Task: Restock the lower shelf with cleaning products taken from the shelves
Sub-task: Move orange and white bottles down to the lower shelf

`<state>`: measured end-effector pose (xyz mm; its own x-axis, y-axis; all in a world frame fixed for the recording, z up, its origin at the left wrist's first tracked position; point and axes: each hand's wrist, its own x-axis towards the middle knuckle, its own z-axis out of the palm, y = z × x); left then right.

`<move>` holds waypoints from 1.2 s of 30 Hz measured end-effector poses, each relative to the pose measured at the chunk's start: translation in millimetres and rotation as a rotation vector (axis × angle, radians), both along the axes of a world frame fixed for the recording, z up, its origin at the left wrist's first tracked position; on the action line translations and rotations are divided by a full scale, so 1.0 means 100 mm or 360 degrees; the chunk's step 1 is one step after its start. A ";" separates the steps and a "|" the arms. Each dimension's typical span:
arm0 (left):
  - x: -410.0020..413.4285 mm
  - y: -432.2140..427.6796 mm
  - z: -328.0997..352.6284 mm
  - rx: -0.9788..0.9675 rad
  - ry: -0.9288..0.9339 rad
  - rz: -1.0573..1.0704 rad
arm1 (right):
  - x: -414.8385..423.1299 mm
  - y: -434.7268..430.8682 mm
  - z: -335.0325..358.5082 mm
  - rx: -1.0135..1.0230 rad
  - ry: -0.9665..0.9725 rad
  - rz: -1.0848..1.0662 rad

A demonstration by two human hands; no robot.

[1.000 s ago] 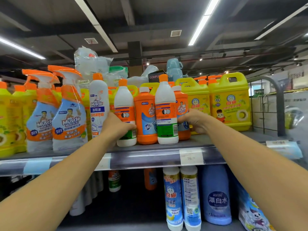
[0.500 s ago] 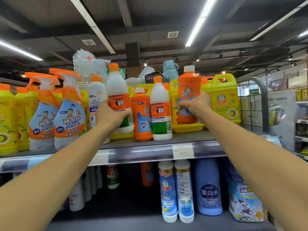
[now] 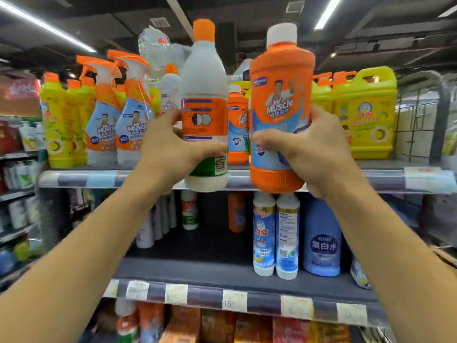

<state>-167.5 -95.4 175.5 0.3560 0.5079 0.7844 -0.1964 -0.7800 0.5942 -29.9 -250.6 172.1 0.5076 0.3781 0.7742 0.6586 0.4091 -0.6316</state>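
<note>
Hands both raised in front of store shelving, each gripping one bottle. Left hand (image 3: 170, 144) wraps around the lower half of a white bottle (image 3: 205, 78) with orange cap and orange label, thumb across the front. That bottle is upright, its base about level with the upper shelf (image 3: 86, 178) edge. Right hand (image 3: 311, 149) grips an orange bottle (image 3: 282, 95) with white cap around its lower half, thumb across the blue part of the label. It is upright with a slight tilt, base just below that shelf edge. The two bottles are side by side with a small gap between them, both held in the air in front of the shelves. Upper shelf behind holds spray bottles (image 3: 133, 120) at left, a small orange bottle (image 3: 237, 129) seen between the held ones, and yellow jugs (image 3: 368, 115) at right. Lower shelf (image 3: 197, 271) underneath has two blue-label bottles (image 3: 264, 233) standing together, a big blue bottle (image 3: 322, 238) just right of them, and more bottles further back. Price tags (image 3: 234, 304) run along its front edge. Whole view is slightly blurred.
</note>
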 end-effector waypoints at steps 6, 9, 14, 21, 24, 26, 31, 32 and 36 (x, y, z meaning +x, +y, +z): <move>-0.27 -0.17 -0.62 -0.0131 0.0043 -0.0001 | -0.22 0.04 -0.69 -0.0159 0.0130 0.0136; -0.41 -0.27 -0.90 -0.0214 0.0070 0.0059 | -0.28 0.04 -1.01 -0.0252 0.0230 0.0252; -0.63 -0.42 -1.48 -0.0389 0.0169 0.0109 | -0.36 0.02 -1.48 -0.0413 0.0309 0.0364; -0.78 -0.42 -2.26 -0.0746 0.0483 0.0158 | -0.43 0.08 -2.10 -0.0672 0.0509 0.0506; -0.79 -0.25 -2.46 -0.0941 0.0591 0.0172 | -0.45 0.20 -2.29 -0.0796 0.0691 0.0494; -0.76 -0.08 -2.52 -0.1029 0.0633 0.0200 | -0.42 0.31 -2.36 -0.0834 0.0829 0.0457; -0.59 0.44 -2.47 -0.1146 0.0649 0.0180 | -0.28 0.67 -2.35 -0.0856 0.0940 0.0341; -0.55 0.55 -2.43 -0.1142 0.0652 0.0188 | -0.25 0.76 -2.33 -0.0854 0.0962 0.0319; -0.38 1.02 -2.24 -0.1102 0.0659 0.0184 | -0.11 1.20 -2.26 -0.0890 0.1011 0.0207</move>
<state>-205.4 6.8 -48.6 0.4641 0.8807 0.0952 0.2043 -0.2110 0.9559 -40.9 -130.3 -53.4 0.7082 0.7049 0.0398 0.0808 -0.0249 -0.9964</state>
